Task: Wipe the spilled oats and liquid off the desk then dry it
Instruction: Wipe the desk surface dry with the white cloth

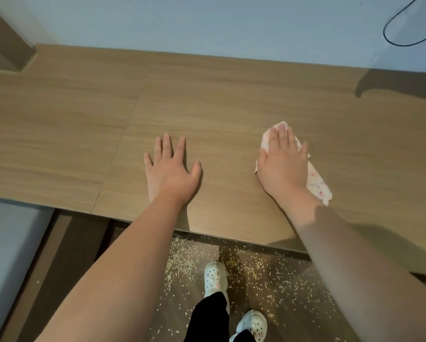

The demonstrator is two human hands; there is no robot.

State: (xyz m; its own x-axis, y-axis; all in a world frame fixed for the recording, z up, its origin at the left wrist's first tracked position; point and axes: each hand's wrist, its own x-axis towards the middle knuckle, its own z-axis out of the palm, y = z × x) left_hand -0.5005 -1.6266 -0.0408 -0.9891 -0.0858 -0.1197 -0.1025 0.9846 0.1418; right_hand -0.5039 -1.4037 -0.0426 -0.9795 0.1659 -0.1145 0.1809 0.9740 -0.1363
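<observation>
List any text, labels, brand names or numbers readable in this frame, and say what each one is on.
None: no readable text in this view.
The cloth under the right hand has small coloured spots, not letters.
The charms on the white clogs are too small to tell if any carry writing.
The desk, the wall and the left hand show no marks.

Your desk (207,99) lies bare and open to the left, to the far edge and to the right, so you can sweep freely there. The only things on it are your left hand (171,169), flat near the front edge, and your right hand (282,164) pressing flat on the cloth (316,183). The wall (207,21) bounds the back.
</observation>
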